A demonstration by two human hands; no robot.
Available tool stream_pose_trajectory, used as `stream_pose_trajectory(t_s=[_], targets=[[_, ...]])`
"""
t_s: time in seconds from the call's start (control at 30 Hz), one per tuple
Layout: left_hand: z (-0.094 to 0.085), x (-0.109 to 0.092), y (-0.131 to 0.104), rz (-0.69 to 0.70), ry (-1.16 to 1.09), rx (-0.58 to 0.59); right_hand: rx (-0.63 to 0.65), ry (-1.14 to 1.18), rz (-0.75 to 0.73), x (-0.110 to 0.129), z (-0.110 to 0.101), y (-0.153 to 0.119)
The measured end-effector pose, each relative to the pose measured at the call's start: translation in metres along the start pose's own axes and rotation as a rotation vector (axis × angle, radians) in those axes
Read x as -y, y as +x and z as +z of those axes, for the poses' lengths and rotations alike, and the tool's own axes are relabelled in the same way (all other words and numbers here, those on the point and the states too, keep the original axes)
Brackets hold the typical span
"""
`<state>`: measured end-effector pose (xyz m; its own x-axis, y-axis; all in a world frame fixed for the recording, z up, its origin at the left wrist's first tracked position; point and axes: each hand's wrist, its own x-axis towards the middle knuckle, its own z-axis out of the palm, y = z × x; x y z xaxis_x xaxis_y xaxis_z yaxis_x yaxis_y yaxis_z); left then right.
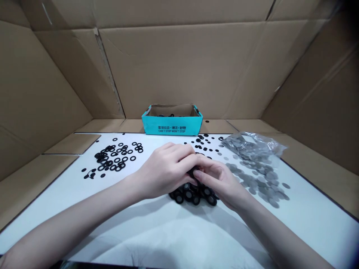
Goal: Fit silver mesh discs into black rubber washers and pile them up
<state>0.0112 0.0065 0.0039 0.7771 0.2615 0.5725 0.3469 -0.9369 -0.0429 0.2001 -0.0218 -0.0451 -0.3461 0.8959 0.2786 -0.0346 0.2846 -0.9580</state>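
Both hands meet above a pile of black rings with grey centres (188, 195) in the middle of the white table. My left hand (171, 166) is closed, its fingers bent over a small black piece (193, 172). From the right, my right hand (217, 177) pinches the same black piece between thumb and fingers. The fingers hide most of this piece. Part of the pile is covered by the hands.
Black rings (124, 159) lie scattered at the left. Small black discs (205, 149) are spread behind the hands. Grey discs (262, 181) spill from a clear plastic bag (252, 145) at the right. A turquoise box (172, 125) stands at the back, before cardboard walls (182, 67).
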Motion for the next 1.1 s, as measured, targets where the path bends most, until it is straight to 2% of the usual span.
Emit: stream_pose_trajectory(t_s=[0.13,0.4,0.63,0.83,1.0,1.1], targets=[[0.001,-0.001,-0.002,0.019,0.025,0.016,0.001,-0.055,-0.025,0.002,0.000,0.001],[-0.013,0.001,0.001,0.000,-0.192,0.207,0.055,-0.050,-0.026,-0.001,-0.002,-0.001],[-0.010,0.001,0.001,-0.046,-0.112,0.140,0.041,-0.064,-0.020,0.000,-0.002,-0.002],[-0.013,0.003,0.002,-0.021,-0.229,0.221,0.049,-0.082,-0.033,0.000,-0.003,-0.001],[-0.008,0.003,0.001,-0.058,-0.141,0.154,0.039,-0.121,-0.039,0.001,-0.004,0.000],[-0.007,0.003,0.001,-0.026,-0.176,0.196,0.033,-0.187,-0.079,0.001,-0.005,0.000]])
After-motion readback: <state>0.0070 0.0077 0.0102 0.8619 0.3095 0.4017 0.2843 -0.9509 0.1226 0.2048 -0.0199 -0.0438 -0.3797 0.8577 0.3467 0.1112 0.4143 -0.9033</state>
